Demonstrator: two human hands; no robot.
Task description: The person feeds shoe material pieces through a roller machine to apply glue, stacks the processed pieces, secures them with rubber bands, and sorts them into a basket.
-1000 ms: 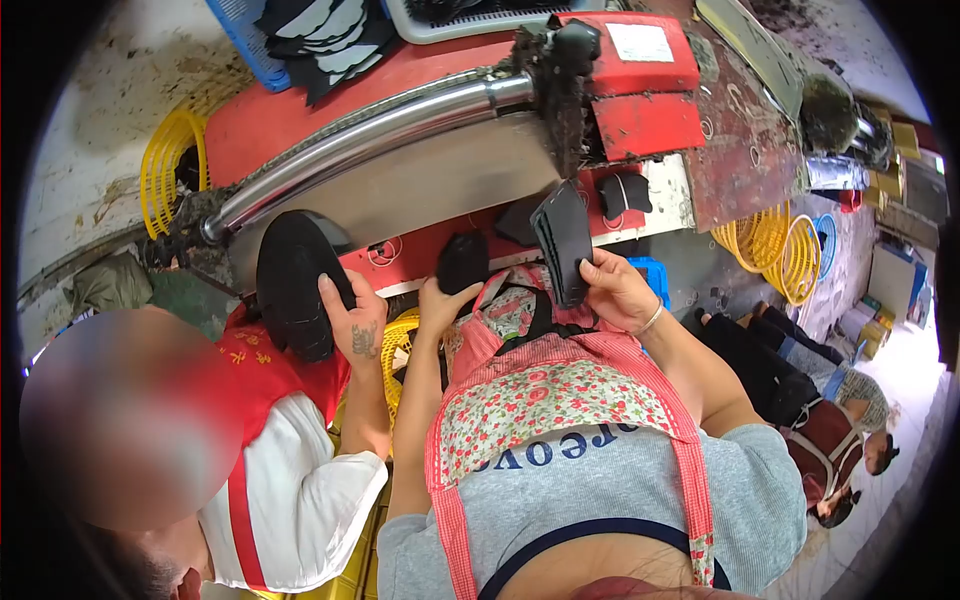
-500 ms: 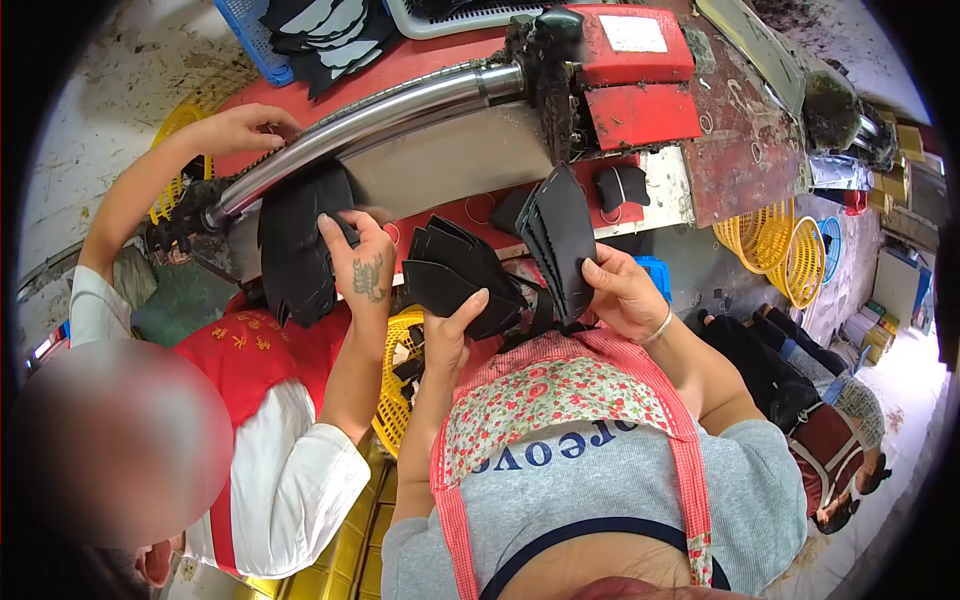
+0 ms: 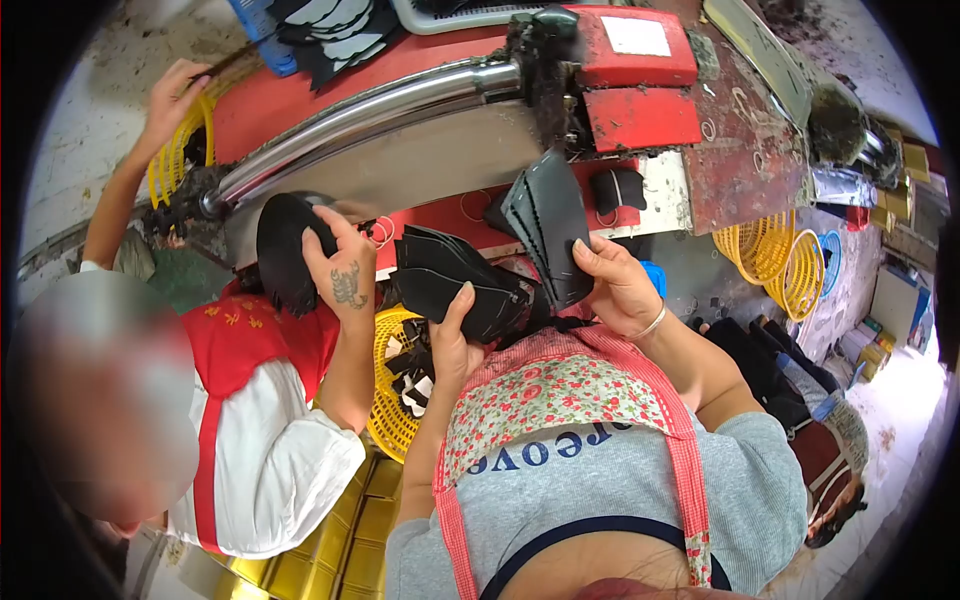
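Observation:
In front of the floral apron, my left hand is closed round a fanned stack of black pieces, its thumb on top. A second fanned stack of black pieces stands tilted in my right hand, with the thumb pressed on its face. The two stacks come close together at their lower ends; whether they touch is unclear. Behind them, on the red surface below the metal roller, lies a tied black bundle.
A co-worker at the left holds black pieces in one hand and stretches the other arm towards a yellow basket. Beyond my hands runs a machine with a metal roller. Another yellow basket stands between us. People are at the far right.
The stack in my left hand has come up from low down and fanned out. My right hand's stack has spread open. The co-worker's far arm has reached out and away.

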